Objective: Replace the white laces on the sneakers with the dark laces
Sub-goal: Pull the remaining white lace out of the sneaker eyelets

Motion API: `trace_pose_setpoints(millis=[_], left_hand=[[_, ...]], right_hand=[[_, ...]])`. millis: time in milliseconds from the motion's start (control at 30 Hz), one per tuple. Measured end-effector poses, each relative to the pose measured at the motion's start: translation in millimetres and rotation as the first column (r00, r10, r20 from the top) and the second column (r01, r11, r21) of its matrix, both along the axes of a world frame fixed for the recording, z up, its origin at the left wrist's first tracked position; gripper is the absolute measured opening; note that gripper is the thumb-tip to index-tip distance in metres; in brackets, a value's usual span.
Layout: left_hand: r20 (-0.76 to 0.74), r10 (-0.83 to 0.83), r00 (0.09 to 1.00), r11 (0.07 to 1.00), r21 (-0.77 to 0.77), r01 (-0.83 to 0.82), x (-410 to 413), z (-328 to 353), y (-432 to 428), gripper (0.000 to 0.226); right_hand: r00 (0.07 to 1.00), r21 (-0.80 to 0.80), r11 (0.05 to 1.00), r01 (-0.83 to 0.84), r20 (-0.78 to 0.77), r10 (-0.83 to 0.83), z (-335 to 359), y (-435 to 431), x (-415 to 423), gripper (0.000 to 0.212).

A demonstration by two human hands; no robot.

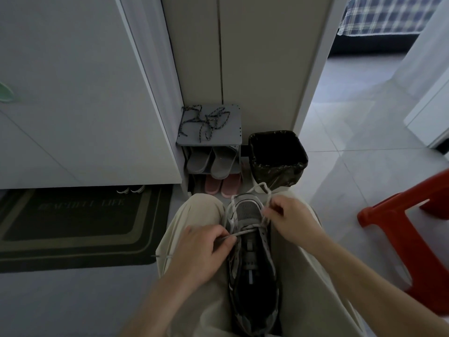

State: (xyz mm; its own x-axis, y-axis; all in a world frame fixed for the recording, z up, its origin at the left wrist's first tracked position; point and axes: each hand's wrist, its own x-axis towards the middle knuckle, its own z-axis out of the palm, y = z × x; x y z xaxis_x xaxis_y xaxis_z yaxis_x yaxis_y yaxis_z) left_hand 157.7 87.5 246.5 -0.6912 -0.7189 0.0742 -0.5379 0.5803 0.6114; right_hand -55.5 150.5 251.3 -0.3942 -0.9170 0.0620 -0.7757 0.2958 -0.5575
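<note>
A grey sneaker [250, 259] lies between my knees on my lap, toe pointing away from me. A white lace [245, 231] crosses its lowest eyelets near the toe. My left hand [204, 251] pinches one end of this lace at the sneaker's left side. My right hand [289, 220] pinches the other part at the right side, and a loop of lace rises past the toe. The dark laces [206, 120] lie tangled on top of a small grey shoe rack [233, 139] ahead of me.
The rack holds grey slippers [211, 161] and pink slippers [223, 187]. A bin with a black bag [277, 159] stands to its right. A red plastic stool [408, 229] is at my right, a dark doormat [75, 224] at my left, a white cabinet behind it.
</note>
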Motion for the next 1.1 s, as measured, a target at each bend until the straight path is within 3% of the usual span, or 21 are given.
trace_pose_setpoints(millis=[133, 200, 300, 367, 567, 667, 733, 900, 1000, 1100], left_hand=[[0.035, -0.005, 0.999, 0.999, -0.042, 0.006, 4, -2, 0, 0.042], [0.039, -0.004, 0.999, 0.999, -0.045, 0.006, 6, -5, 0, 0.042], [0.038, 0.013, 0.999, 0.999, -0.03, -0.012, 5, -6, 0, 0.038], [0.037, 0.024, 0.999, 0.999, -0.031, -0.023, 4, -5, 0, 0.036], [0.034, 0.037, 0.999, 0.999, -0.02, -0.036, 4, -3, 3, 0.032], [0.054, 0.039, 0.998, 0.999, -0.015, -0.038, 4, -2, 3, 0.033], [0.055, 0.035, 0.998, 0.999, -0.021, -0.034, 5, -1, 4, 0.038], [0.039, 0.041, 0.998, 0.999, -0.027, -0.04, 6, -1, 4, 0.025], [0.034, 0.025, 0.999, 1.0, -0.012, -0.025, 6, -2, 3, 0.036], [0.025, 0.031, 0.999, 1.0, 0.003, -0.031, 5, -4, 2, 0.041]], right_hand=[[0.902, -0.14, 0.929, 0.344, 0.325, -0.285, 13, -10, -28, 0.027], [0.91, -0.107, 0.956, 0.274, 0.349, -0.222, 13, -8, -31, 0.028], [0.947, 0.053, 0.999, -0.002, 0.32, -0.015, 3, -1, -21, 0.025], [0.967, 0.1, 0.993, -0.066, 0.253, 0.038, 1, 1, -16, 0.024], [0.993, 0.147, 0.985, -0.093, 0.084, 0.081, 8, 0, 2, 0.025], [0.995, 0.16, 0.983, -0.087, 0.069, 0.076, 6, -2, -1, 0.032], [0.999, 0.112, 0.993, -0.021, 0.027, 0.018, 5, -3, -8, 0.033], [0.97, -0.086, 0.974, 0.209, 0.143, -0.196, 13, -6, -29, 0.023], [0.98, -0.009, 0.998, 0.068, 0.187, -0.065, 3, -2, -20, 0.025], [0.991, 0.085, 0.996, -0.033, 0.135, 0.021, -6, 2, -12, 0.037]])
